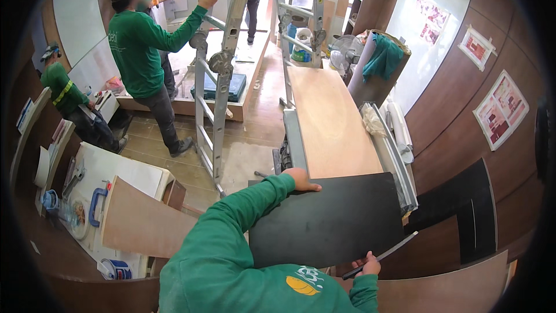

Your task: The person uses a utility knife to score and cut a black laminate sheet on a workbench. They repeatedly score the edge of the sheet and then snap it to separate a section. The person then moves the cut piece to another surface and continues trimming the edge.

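A matte black rectangular panel [326, 220] lies in front of me, overlapping the near end of a long pale wood board [329, 116]. My left hand [304, 181] grips the panel's far edge, thumb on top, some fingers hidden. Below the panel's near right corner, my right hand [367, 265] is closed on a thin strip [395, 245], dark at the near end and metallic farther out, slanting up to the right.
An aluminium ladder [211, 116] stands ahead-left, a co-worker [136, 64] gripping it. Another person [63, 93] is far left. A white-topped table [145, 159] holds wood, a clamp and bottle at lower left. Rolls [398, 133] and dark boards [480, 197] are right.
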